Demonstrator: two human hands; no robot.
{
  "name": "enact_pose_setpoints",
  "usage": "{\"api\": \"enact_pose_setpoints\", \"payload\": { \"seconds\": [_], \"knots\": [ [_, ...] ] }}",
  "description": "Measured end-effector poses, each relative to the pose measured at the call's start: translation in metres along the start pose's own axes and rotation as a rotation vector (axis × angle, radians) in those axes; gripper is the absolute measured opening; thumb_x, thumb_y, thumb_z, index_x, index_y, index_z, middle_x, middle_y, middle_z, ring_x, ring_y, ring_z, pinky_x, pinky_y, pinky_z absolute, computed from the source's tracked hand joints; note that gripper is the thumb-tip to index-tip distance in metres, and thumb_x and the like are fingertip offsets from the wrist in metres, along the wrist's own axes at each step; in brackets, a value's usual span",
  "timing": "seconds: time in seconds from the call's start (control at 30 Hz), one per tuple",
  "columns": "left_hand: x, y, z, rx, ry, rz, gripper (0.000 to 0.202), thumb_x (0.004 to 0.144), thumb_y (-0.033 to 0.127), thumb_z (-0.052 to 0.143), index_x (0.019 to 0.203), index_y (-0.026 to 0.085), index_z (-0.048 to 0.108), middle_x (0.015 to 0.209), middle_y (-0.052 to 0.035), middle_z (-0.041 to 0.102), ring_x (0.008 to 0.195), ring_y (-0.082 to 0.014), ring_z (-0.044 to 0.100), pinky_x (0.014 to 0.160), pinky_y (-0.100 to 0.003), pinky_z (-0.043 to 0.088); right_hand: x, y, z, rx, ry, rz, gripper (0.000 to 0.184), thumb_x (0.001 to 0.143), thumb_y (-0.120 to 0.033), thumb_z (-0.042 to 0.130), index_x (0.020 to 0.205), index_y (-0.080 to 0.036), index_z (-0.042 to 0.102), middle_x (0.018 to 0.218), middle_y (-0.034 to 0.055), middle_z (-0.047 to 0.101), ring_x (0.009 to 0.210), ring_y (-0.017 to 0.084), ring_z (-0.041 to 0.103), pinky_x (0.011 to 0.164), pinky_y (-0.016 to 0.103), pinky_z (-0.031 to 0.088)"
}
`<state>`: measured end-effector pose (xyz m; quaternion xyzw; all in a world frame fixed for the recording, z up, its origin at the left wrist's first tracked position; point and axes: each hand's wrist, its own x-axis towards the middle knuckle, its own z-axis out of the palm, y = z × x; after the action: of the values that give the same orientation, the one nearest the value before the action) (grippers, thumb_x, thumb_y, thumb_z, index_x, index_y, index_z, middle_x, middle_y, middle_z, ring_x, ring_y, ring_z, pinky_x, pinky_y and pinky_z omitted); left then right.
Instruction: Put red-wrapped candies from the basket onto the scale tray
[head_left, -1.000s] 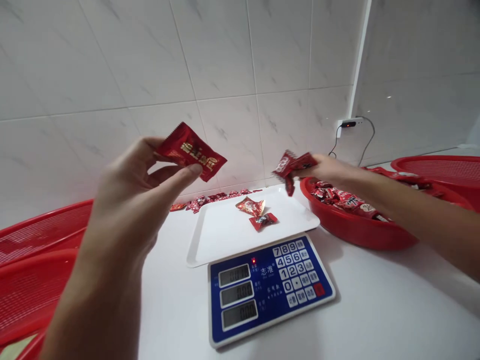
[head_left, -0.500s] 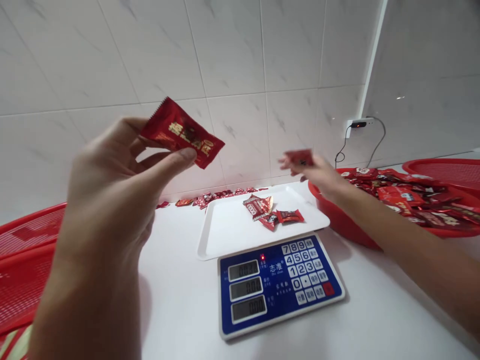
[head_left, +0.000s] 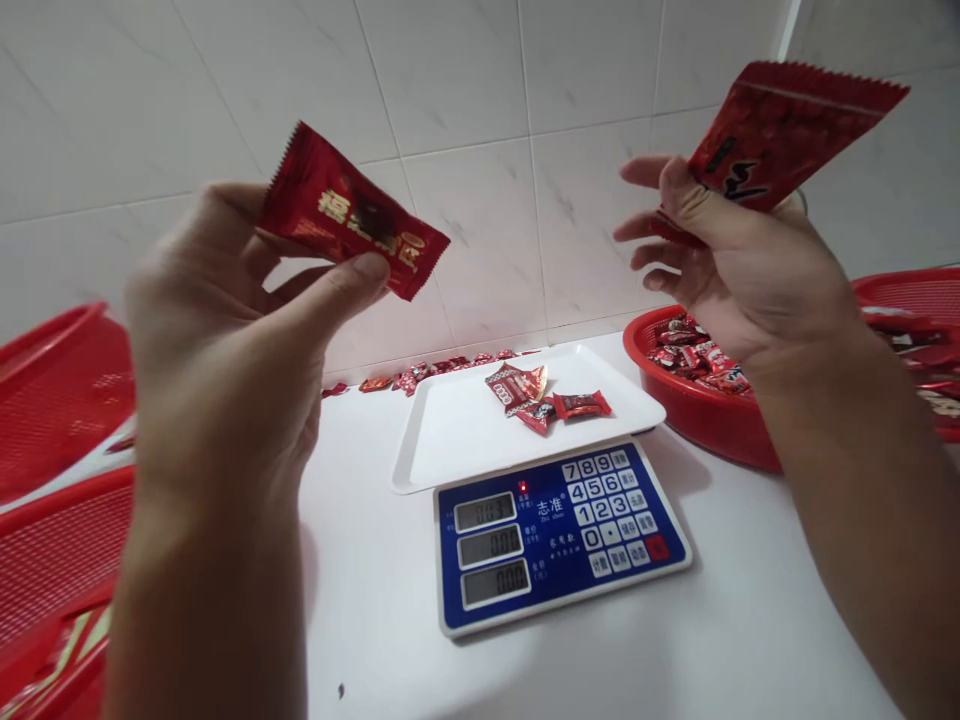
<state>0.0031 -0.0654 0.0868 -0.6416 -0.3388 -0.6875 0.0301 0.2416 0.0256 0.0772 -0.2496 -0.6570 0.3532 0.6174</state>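
Note:
My left hand [head_left: 232, 340] pinches a dark red snack packet [head_left: 352, 215] with gold characters, held up in the air left of the scale. On the right, my right hand [head_left: 757, 260] is raised, its thumb pressing a larger red snack packet [head_left: 780, 140] with a serrated top edge and black lettering. Between them, a white weighing tray [head_left: 450, 430] sits on a blue digital scale [head_left: 562, 540] with a keypad and three displays. Several small red packets [head_left: 517, 390] lie in a cluster on the tray.
A red basin [head_left: 705, 420] full of wrapped snacks stands right of the scale, with another red basket [head_left: 915, 290] beyond it. Red mesh baskets [head_left: 60, 540] are at the left. A row of small packets [head_left: 442, 370] lies along the tiled wall.
My right hand has come up and nearer, and its red packet now shows large and clear. My left hand keeps its packet in nearly the same place. The view has tilted and shifted slightly.

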Motion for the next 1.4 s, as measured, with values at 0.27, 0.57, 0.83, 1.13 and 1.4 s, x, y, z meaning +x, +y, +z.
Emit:
{"api": "enact_pose_setpoints", "payload": {
  "seconds": [0.27,0.57,0.83,1.13,1.4],
  "knots": [
    [-0.001,0.002,0.006,0.022,0.016,-0.064,0.028,0.065,0.009,0.073,0.09,0.02,0.068,0.092,0.0009,0.071,0.09,-0.0185,0.068,0.088,-0.038,0.058,0.009,0.042,0.016,-0.42,-0.4,0.162,0.026,0.082,-0.037,0.065,0.098,-0.017,0.071,0.082,0.0061,0.068,0.07,0.017,0.06,0.059,0.028,0.042],
    [-0.001,0.0,0.007,0.007,0.007,-0.049,0.028,0.065,0.008,0.073,0.089,0.019,0.067,0.091,0.0005,0.071,0.087,-0.0171,0.068,0.082,-0.034,0.059,-0.005,0.024,0.012,-0.874,-0.45,0.149,0.066,0.077,-0.039,0.068,0.138,-0.02,0.053,0.115,0.0119,0.066,0.1,0.027,0.062,0.084,0.038,0.046],
    [-0.004,0.004,0.013,0.018,-0.003,-0.109,0.028,0.065,0.007,0.074,0.089,0.02,0.067,0.092,-0.0006,0.071,0.086,-0.0171,0.067,0.086,-0.034,0.058,-0.005,0.009,0.003,-0.805,-0.408,0.147,0.049,0.078,-0.044,0.067,0.124,-0.027,0.064,0.103,0.0078,0.069,0.09,0.025,0.064,0.076,0.037,0.047],
    [-0.005,0.003,0.012,0.035,-0.026,-0.066,0.026,0.069,0.009,0.072,0.091,0.021,0.067,0.095,0.0023,0.071,0.089,-0.0171,0.069,0.087,-0.034,0.059,-0.009,0.014,0.014,-0.768,-0.51,0.136,0.045,0.077,-0.045,0.07,0.118,-0.026,0.068,0.103,0.0074,0.07,0.089,0.024,0.064,0.078,0.035,0.048],
    [-0.015,0.008,0.026,0.009,-0.343,-0.284,0.023,0.071,0.015,0.075,0.091,0.02,0.067,0.088,-0.0014,0.072,0.081,-0.0192,0.071,0.066,-0.026,0.061,-0.018,-0.009,0.024,-0.206,-0.522,0.075,0.05,0.08,-0.057,0.067,0.121,-0.029,0.065,0.094,0.0034,0.071,0.086,0.021,0.066,0.068,0.03,0.051]
  ]
}}
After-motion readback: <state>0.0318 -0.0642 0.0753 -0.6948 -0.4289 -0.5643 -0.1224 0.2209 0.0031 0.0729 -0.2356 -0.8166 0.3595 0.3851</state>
